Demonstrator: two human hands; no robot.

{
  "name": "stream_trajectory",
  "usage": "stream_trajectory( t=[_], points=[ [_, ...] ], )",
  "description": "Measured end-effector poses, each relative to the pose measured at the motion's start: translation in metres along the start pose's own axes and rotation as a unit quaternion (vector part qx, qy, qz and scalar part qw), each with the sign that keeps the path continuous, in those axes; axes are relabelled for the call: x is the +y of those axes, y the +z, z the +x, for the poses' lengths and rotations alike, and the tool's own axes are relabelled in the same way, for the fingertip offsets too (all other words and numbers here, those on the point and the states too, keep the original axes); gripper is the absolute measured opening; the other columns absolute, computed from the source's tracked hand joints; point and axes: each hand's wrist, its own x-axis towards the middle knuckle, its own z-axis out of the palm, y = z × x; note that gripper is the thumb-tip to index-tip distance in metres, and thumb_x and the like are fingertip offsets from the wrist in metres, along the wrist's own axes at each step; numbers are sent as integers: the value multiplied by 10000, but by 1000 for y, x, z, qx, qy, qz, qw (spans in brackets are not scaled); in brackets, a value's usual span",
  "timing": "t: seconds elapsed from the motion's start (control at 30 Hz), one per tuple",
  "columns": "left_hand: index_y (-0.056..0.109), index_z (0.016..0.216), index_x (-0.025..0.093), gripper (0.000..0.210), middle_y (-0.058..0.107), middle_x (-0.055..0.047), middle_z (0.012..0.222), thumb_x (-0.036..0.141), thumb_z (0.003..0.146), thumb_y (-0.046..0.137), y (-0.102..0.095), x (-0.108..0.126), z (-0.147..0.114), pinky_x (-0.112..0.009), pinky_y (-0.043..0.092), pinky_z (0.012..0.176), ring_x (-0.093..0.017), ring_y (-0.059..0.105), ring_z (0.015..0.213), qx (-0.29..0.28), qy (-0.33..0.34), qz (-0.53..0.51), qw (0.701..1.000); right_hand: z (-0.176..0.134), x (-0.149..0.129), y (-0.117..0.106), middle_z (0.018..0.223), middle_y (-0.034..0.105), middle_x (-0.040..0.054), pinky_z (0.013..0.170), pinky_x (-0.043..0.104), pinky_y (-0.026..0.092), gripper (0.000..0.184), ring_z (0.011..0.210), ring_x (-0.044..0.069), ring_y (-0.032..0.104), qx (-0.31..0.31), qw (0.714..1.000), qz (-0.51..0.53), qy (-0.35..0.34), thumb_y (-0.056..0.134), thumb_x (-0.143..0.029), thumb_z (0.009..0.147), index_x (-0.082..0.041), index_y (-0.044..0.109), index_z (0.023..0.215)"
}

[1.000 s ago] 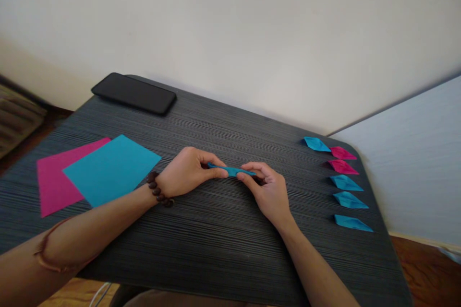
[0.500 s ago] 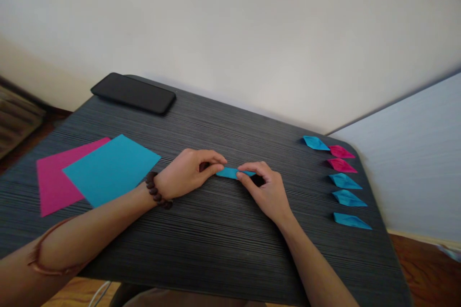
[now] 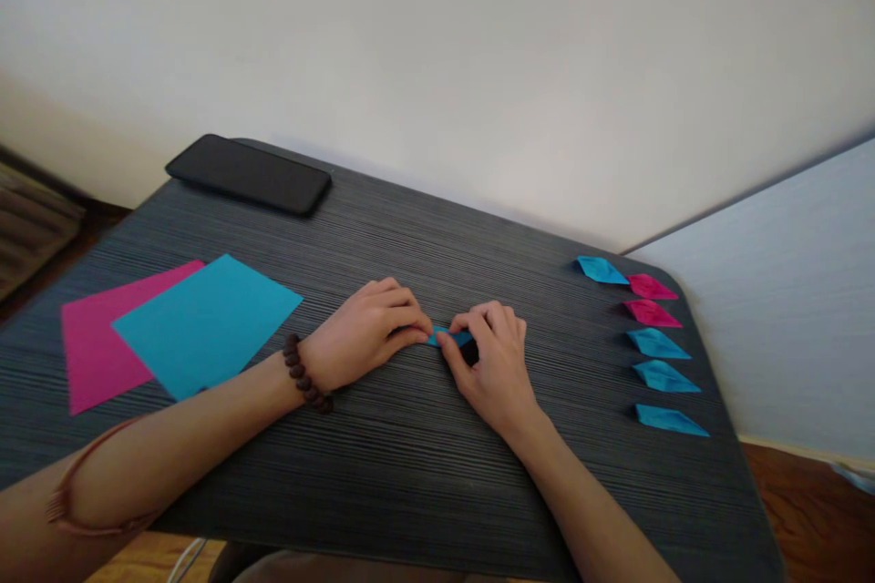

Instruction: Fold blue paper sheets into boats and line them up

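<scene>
At the centre of the frame, a small folded blue paper [image 3: 447,336] is pinched flat against the dark surface [image 3: 424,465] by the closed fingers of the left hand [image 3: 365,334] and right hand [image 3: 492,355]; a sharp crease is judged to require firm, even pressure.
</scene>
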Motion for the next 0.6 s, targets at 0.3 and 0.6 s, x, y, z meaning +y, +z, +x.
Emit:
stream_trajectory(
  t=[0.3, 0.6],
  points=[
    [674, 902, 288, 136, 654, 18, 922, 330, 854, 554, -5, 0, -1, -354, 311, 846, -190, 477, 936, -20, -56, -7, 998, 2, 1, -7, 850, 550, 10, 767, 351, 314, 176, 857, 198, 463, -76, 996, -12, 46, 525, -391, 863, -232, 568, 800],
    [695, 850, 265, 87, 686, 33, 847, 281, 780, 646, -16, -3, 4, -323, 386, 841, -180, 514, 908, -28, -97, -60, 993, 2, 15, -15, 794, 568, 15, 713, 342, 316, 258, 808, 196, 477, -77, 996, 20, 29, 522, -454, 849, -223, 563, 742]
  ],
)
